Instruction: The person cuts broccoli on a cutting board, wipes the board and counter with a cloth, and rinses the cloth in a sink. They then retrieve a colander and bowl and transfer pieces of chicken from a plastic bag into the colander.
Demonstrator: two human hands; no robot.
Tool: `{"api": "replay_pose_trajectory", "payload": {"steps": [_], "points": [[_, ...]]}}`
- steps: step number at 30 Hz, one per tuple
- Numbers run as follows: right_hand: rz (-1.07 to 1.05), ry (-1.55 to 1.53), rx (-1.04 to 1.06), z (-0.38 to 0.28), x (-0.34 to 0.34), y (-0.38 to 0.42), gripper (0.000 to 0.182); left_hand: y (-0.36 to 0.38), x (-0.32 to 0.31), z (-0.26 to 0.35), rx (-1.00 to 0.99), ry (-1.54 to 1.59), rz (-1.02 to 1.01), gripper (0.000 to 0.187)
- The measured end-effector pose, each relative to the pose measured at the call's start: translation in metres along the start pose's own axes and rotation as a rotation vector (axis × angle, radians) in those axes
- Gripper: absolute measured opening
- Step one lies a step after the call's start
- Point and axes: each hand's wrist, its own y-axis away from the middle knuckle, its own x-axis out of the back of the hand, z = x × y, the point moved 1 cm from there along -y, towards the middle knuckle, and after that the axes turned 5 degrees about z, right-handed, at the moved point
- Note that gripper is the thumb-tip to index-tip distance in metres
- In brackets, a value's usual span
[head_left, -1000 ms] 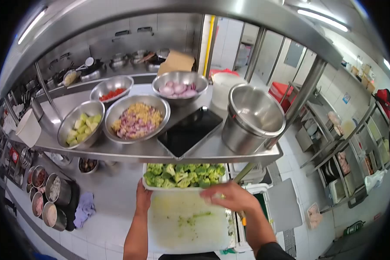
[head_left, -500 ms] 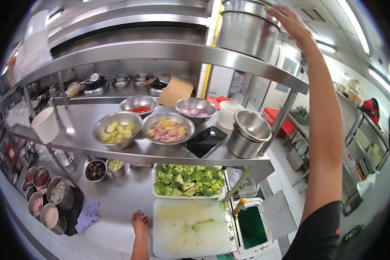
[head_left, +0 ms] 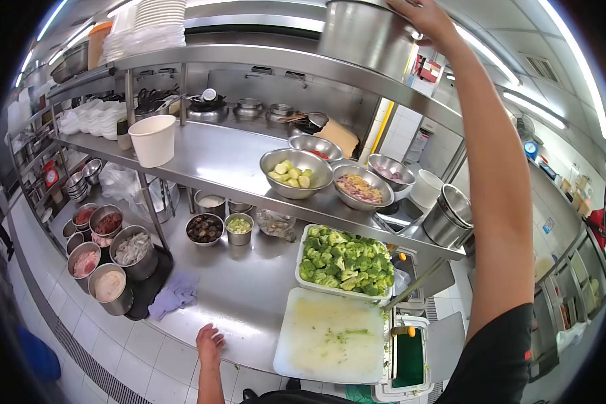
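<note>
High at the top, my right hand (head_left: pixel 424 19) is at the rim of a large metal pot (head_left: pixel 365 42) on the upper shelf, fingers curled over its edge; the pot's top is cut off by the frame. My left hand (head_left: pixel 210 345) is low by the counter's front edge, fingers loosely apart, holding nothing. To its right lies a white cutting board (head_left: pixel 326 340) with green scraps and a stem on it. Behind the board stands a tray of broccoli florets (head_left: pixel 347 261). A crumpled purple cloth (head_left: pixel 174 296) lies on the counter, left of the board and beyond my left hand.
The middle shelf (head_left: pixel 215 151) holds metal bowls of cut vegetables, a white tub (head_left: pixel 153 140) and stacked metal pots (head_left: pixel 448 219). Metal containers of meat (head_left: pixel 111 289) stand at the left. A green-lined bin (head_left: pixel 409 360) sits right of the board. Stacked white plates (head_left: pixel 156 23) are up high.
My view has swung left, so the shelf and counter appear further right. My right hand has gone from spread beside the pot's top to curled on its rim. My left hand stays low.
</note>
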Motion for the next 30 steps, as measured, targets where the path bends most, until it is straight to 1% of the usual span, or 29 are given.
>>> {"api": "replay_pose_trajectory", "payload": {"steps": [1,2,3,4,6,7,8,10,11,12,13,14,15,16,17,18,19,21,22,24,25,26,27,28,29,30], "points": [[0.044,0.057,0.061,0.007,-0.018,-0.022,0.077,0.000,-0.013,0.004,-0.013,-0.009,-0.049,0.039],[0.048,0.046,0.035,-0.024,-0.025,0.001,0.069,-0.001,-0.026,0.005,-0.012,-0.013,-0.085,0.037],[0.049,0.050,0.014,-0.034,-0.030,0.007,0.069,-0.002,-0.040,0.005,-0.005,-0.027,-0.124,0.035],[0.221,0.013,0.336,-0.038,-0.031,0.017,0.059,-0.001,-0.055,0.007,-0.001,-0.035,-0.172,0.034],[0.355,0.032,0.612,-0.022,-0.022,0.076,0.050,0.003,-0.084,0.003,0.016,-0.072,-0.294,0.034],[0.100,0.258,0.726,-0.007,-0.012,0.133,0.038,0.004,-0.098,-0.002,0.018,-0.091,-0.366,0.034],[-0.118,0.155,0.632,-0.003,-0.006,0.197,0.032,0.010,-0.113,-0.003,0.020,-0.136,-0.431,0.035],[-0.492,-0.019,0.351,0.004,0.007,0.328,0.023,0.010,-0.144,-0.007,0.024,-0.217,-0.542,0.038],[-0.839,-0.168,-0.020,0.022,0.013,0.369,0.021,0.006,-0.158,-0.012,0.024,-0.258,-0.586,0.040],[-0.952,-0.376,-0.107,0.061,0.007,0.414,0.024,0.002,-0.173,-0.014,0.032,-0.267,-0.583,0.040],[-1.067,-0.314,-0.306,0.097,0.005,0.449,0.027,0.000,-0.190,-0.017,0.012,-0.312,-0.622,0.044],[-0.919,-0.349,-0.606,0.135,0.000,0.489,0.032,-0.003,-0.205,-0.022,-0.008,-0.357,-0.665,0.049],[-0.703,-0.279,-0.734,0.173,-0.009,0.522,0.030,-0.011,-0.222,-0.032,-0.001,-0.368,-0.672,0.049],[-0.474,-0.180,-0.712,0.208,-0.018,0.547,0.031,-0.022,-0.237,-0.045,-0.082,-0.411,-0.667,0.052],[-0.463,-0.181,-0.729,0.236,-0.027,0.560,0.031,-0.033,-0.252,-0.056,-0.165,-0.454,-0.662,0.054],[-0.234,-0.087,-0.726,0.262,-0.034,0.567,0.031,-0.040,-0.267,-0.063,-0.147,-0.466,-0.661,0.058],[-0.010,0.007,-0.717,0.290,-0.041,0.573,0.032,-0.051,-0.279,-0.072,-0.142,-0.483,-0.664,0.058],[0.200,0.103,-0.546,0.355,-0.061,0.586,0.032,-0.072,-0.298,-0.089,0.016,-0.330,-0.684,0.063],[0.200,0.099,-0.562,0.386,-0.070,0.589,0.032,-0.073,-0.304,-0.091,0.084,-0.240,-0.738,0.063],[0.141,0.171,-0.703,0.438,-0.083,0.592,0.035,-0.074,-0.308,-0.098,0.121,-0.218,-0.735,0.062],[0.136,0.161,-0.718,0.455,-0.086,0.585,0.035,-0.073,-0.311,-0.098,0.148,-0.176,-0.739,0.061],[-0.007,0.235,-0.897,0.471,-0.090,0.580,0.038,-0.072,-0.312,-0.099,0.149,-0.191,-0.722,0.061],[-0.159,0.308,-1.068,0.485,-0.093,0.578,0.040,-0.067,-0.314,-0.098,0.175,-0.116,-0.706,0.061],[-0.171,0.295,-1.078,0.503,-0.099,0.586,0.040,-0.066,-0.315,-0.099,0.199,-0.041,-0.690,0.061],[-0.110,0.291,-1.002,0.518,-0.105,0.593,0.041,-0.069,-0.317,-0.100,0.199,-0.051,-0.675,0.061],[-0.050,0.288,-0.925,0.533,-0.113,0.603,0.042,-0.074,-0.319,-0.103,0.215,-0.001,-0.727,0.065]]}}
